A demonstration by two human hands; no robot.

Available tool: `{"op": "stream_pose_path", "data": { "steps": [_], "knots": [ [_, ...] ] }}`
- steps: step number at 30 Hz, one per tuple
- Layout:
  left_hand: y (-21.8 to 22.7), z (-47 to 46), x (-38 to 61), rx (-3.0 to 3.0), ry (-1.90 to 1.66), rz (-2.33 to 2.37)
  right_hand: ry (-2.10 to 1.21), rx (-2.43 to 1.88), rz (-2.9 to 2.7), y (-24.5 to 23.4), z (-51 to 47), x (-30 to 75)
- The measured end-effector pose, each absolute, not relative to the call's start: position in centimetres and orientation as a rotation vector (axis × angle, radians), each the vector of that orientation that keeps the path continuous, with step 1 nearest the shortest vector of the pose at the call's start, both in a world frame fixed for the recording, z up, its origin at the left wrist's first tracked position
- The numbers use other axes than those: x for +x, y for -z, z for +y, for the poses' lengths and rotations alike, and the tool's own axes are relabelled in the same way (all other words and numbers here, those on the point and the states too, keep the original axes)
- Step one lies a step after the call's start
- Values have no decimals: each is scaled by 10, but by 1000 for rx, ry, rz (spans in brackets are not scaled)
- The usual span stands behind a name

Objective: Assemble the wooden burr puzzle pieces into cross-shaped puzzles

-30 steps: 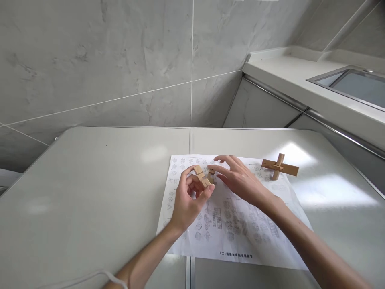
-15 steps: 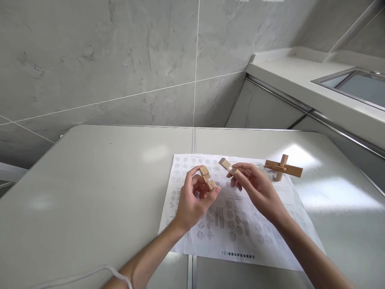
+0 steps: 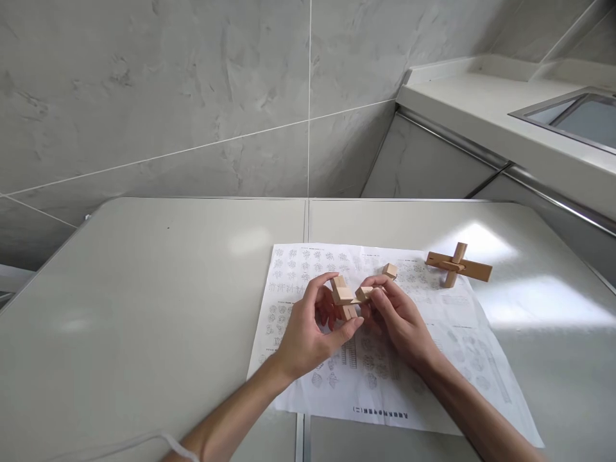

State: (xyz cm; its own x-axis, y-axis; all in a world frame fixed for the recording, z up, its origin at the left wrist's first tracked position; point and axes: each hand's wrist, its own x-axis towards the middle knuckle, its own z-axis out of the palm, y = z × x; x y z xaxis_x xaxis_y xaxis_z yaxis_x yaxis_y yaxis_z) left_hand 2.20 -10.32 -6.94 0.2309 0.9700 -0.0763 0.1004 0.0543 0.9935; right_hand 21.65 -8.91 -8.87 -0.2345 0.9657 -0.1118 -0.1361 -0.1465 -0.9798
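My left hand [image 3: 308, 327] is closed around a notched light-wood puzzle piece [image 3: 342, 293], its thumb and index finger at opposite ends. My right hand [image 3: 399, 314] pinches another notched wooden puzzle piece [image 3: 364, 293] between thumb and fingers. The two pieces meet between the hands, just above the printed sheet. Beyond the right fingers shows a small wooden block end [image 3: 389, 271]; whether it belongs to the held piece or lies on the paper, I cannot tell. The fingers hide parts of both pieces.
A large printed sheet [image 3: 327, 401] with small puzzle drawings lies under the hands on the pale table [image 3: 144, 308]. At its upper right edge stands a brown wooden cross-shaped puzzle [image 3: 457, 264]. A white counter [image 3: 471, 96] runs along the right, and a grey tiled wall [image 3: 192, 96] rises behind.
My right hand has moved left and slightly down, bringing its piece against the one in my left hand. The left-hand piece has turned. The view has shifted slightly.
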Motion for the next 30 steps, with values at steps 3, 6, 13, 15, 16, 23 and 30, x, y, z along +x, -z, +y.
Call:
{"op": "stream_pose_path", "data": {
  "steps": [3, 6, 13, 15, 16, 23, 30],
  "knots": [
    [70, -103, 22, 1374, -897, 1123, -1539, -1079, -1166, 92, -90, 216],
    [71, -102, 22, 1386, -867, 1116, -1561, -1082, -1175, 91, -90, 216],
    [70, -102, 21, 1427, -848, 1092, -1524, -1129, -1214, 87, -89, 214],
    [70, -102, 21, 1451, -836, 1072, -1513, -1136, -1211, 87, -90, 214],
    [70, -102, 21, 1465, -832, 1060, -1510, -1142, -1207, 87, -91, 214],
    [73, -103, 20, 1537, -784, 1002, -1532, -1184, -1160, 86, -94, 214],
    [65, -101, 20, 1376, -795, 982, -1454, -1271, -1206, 83, -94, 213]
  ]
}}
